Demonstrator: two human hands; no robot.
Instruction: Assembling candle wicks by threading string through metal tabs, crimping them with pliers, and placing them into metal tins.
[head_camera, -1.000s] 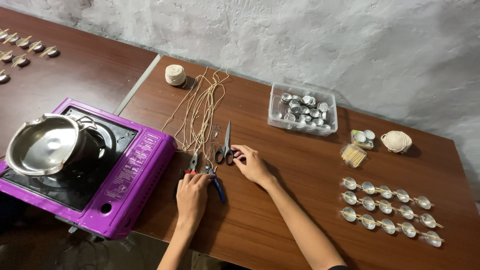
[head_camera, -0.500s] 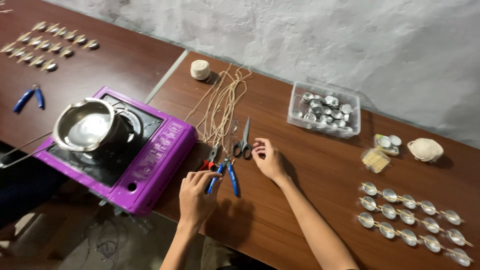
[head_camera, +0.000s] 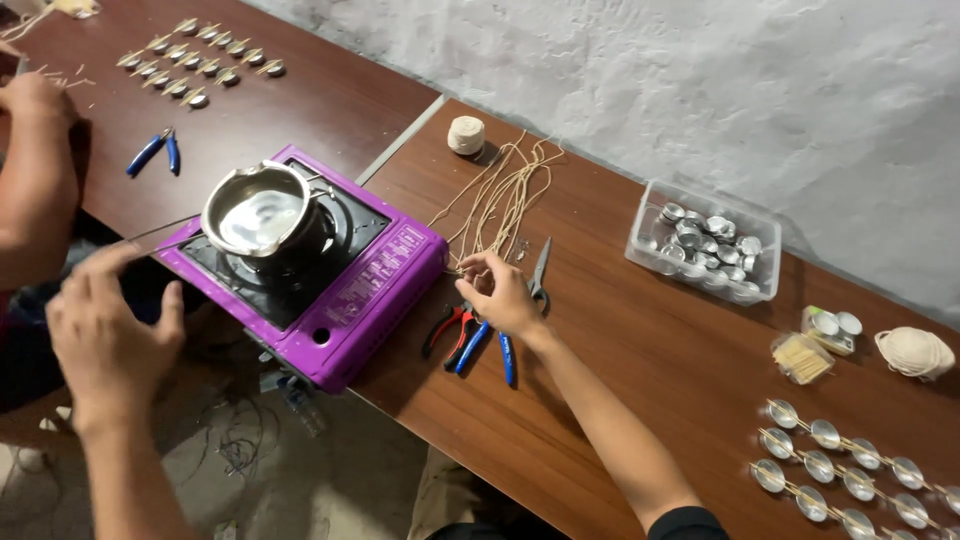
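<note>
Strings run lengthwise away from you beside the purple stove; your right hand pinches their near ends, your left hand hangs open.

- The right hand rests on the wooden table, fingers pinching the near ends of the cut wick strings.
- Scissors lie just beside it; red pliers and blue pliers lie just below.
- The left hand hangs off the table, near the pot's long handle.
- A steel pot sits on the purple stove.
</note>
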